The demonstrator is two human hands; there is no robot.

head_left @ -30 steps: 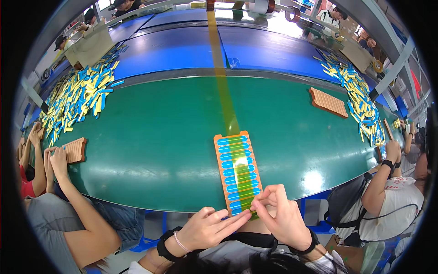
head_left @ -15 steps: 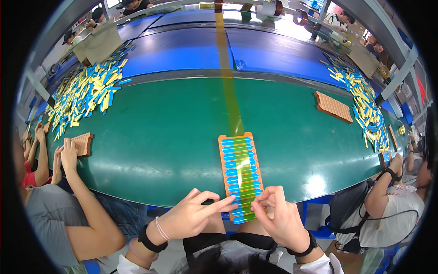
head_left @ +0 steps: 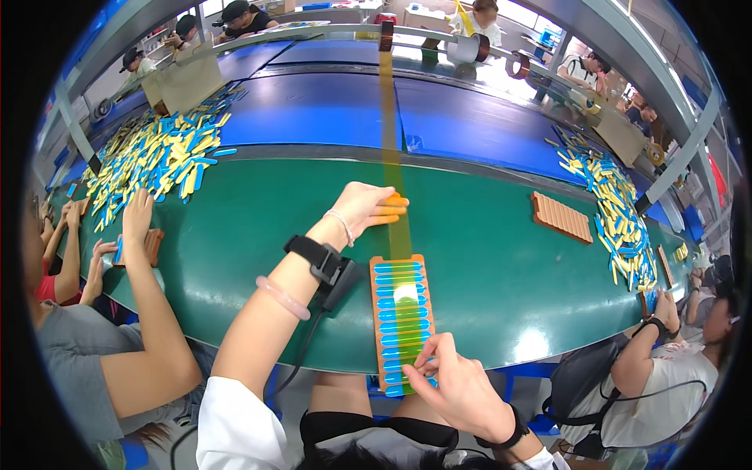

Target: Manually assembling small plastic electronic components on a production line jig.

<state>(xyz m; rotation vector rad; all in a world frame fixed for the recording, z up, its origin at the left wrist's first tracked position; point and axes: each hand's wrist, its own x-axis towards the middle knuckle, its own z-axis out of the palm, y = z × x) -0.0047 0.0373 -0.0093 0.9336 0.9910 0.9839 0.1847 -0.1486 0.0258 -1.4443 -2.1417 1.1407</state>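
Note:
A brown ridged tray (head_left: pixel 377 313) lies in front of me, with blue flat strips (head_left: pixel 385 316) side by side across its grooves. A translucent amber tape (head_left: pixel 395 149) comes down from a roll (head_left: pixel 385 37) at the far side and runs lengthwise over the strips. Beyond the tray's far end, my left hand (head_left: pixel 368 210) has its fingers stretched out behind the tape, and the fingertips look orange through it. My right hand (head_left: pixel 454 388) is closed in a pinch at the tape's near end, over the tray's near part.
Piles of blue and yellow strips lie at the left (head_left: pixel 157 157) and right (head_left: pixel 619 211) of the green table (head_left: pixel 258 227). An unfilled brown tray (head_left: pixel 562 218) rests at the right. Co-workers sit on both sides; one person's hand (head_left: pixel 137 215) is by another tray (head_left: pixel 150 247).
My left hand has moved away from the tray's near part, forward to the tape beyond its far end. My right hand remains at the tape's near end. The view has shifted slightly.

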